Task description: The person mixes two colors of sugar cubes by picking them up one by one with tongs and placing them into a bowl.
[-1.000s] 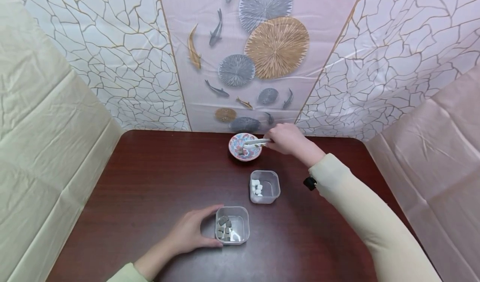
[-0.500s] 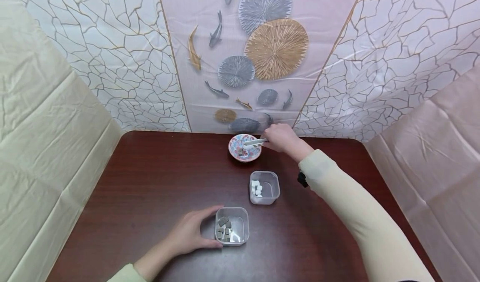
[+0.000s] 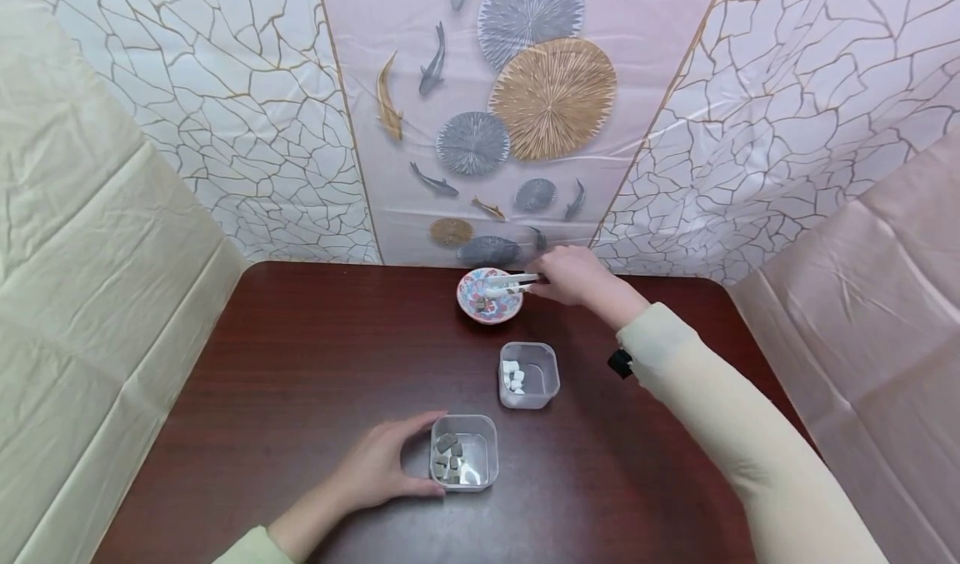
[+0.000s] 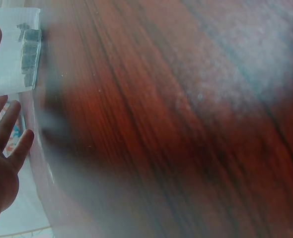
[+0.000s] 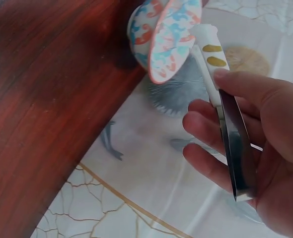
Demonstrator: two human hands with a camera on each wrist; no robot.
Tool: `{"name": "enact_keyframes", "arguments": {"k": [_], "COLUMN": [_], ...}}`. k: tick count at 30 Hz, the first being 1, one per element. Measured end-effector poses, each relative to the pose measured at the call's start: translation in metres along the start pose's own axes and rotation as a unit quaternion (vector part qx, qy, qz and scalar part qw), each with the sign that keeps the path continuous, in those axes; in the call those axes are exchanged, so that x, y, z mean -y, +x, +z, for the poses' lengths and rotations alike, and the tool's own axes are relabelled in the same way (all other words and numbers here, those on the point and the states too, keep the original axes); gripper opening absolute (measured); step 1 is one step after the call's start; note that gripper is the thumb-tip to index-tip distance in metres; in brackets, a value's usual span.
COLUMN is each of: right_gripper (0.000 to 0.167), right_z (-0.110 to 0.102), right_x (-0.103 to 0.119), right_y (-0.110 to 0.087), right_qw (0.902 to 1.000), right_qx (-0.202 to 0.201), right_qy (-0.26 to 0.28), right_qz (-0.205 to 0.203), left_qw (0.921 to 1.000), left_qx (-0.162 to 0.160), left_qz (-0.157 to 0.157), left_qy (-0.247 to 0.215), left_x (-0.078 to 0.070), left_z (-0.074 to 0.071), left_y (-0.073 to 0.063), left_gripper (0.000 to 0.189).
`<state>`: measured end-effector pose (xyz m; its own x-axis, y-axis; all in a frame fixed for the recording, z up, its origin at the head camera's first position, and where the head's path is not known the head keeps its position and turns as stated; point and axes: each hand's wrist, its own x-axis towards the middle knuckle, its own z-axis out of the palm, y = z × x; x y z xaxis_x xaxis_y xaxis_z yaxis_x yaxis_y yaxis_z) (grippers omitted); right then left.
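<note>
My left hand [image 3: 378, 468] holds a clear plastic container [image 3: 492, 460] by its left side, thumb at the near corner and fingers at the far one. Several grey-brown cubes [image 3: 446, 442] lie in its left half. At the back of the table my right hand [image 3: 576, 277] grips a pair of tongs [image 5: 213, 57], metal with white, gold-marked tips. The tips are spread apart over a patterned bowl [image 3: 487, 320]. Small brown cubes [image 3: 481, 304] lie in the bowl, close to the tips. In the right wrist view the bowl's inside is hidden.
A second clear container [image 3: 549, 393] with several white cubes [image 3: 513, 374] stands between the bowl and the left hand's container. The dark wooden table [image 3: 300, 364] ends at a patterned cloth backdrop [image 3: 472, 197], with cloth walls on both sides.
The tongs' tips have spread apart over the bowl. The right forearm has shifted left and then back right. The left hand and its container have stayed in place.
</note>
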<state>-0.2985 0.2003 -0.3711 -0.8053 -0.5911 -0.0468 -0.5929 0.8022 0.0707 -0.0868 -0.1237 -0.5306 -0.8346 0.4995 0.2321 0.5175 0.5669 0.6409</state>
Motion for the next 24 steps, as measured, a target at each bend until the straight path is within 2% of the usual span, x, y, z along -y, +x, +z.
{"name": "enact_keyframes", "arguments": {"k": [5, 10, 15, 24], "right_gripper": [0.024, 0.016, 0.018, 0.014], "right_z": [-0.007, -0.014, -0.019, -0.015], "right_x": [0.006, 0.02, 0.037, 0.073], "right_y": [-0.022, -0.047, -0.07, -0.103], "right_qw": [0.999, 0.9951, 0.9883, 0.9765], "right_qx": [-0.022, -0.04, -0.049, -0.055], "right_qy": [0.031, 0.061, 0.092, 0.081], "right_qz": [-0.025, -0.067, -0.112, -0.192], "left_qw": [1.0, 1.0, 1.0, 1.0], "left_qx": [0.001, 0.004, 0.002, 0.004], "left_qz": [0.0, -0.003, 0.0, 0.003], "left_qy": [0.004, 0.003, 0.006, 0.005], "left_x": [0.0, -0.001, 0.0, 0.001], "left_z": [0.0, -0.001, -0.001, 0.001], "left_y": [0.001, 0.003, 0.004, 0.004], "left_gripper": [0.097, 0.096, 0.096, 0.096]}}
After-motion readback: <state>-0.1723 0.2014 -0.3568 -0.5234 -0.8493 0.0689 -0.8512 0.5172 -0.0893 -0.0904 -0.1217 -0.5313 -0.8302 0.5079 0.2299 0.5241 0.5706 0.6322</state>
